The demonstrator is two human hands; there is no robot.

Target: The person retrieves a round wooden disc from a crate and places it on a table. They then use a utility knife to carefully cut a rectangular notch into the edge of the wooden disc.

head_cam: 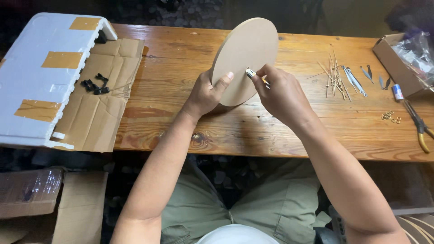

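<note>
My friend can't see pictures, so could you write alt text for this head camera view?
A person's left hand holds a round tan board upright on a wooden table while the right hand presses a small metal-tipped tool to its edge. Thin sticks and pliers lie to the right.

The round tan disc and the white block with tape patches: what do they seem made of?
Round tan disc: probably fibreboard, matt and uniform, no grain showing. White block with tape patches: looks like foam, with a matt pebbly surface and toothed edge.
</note>
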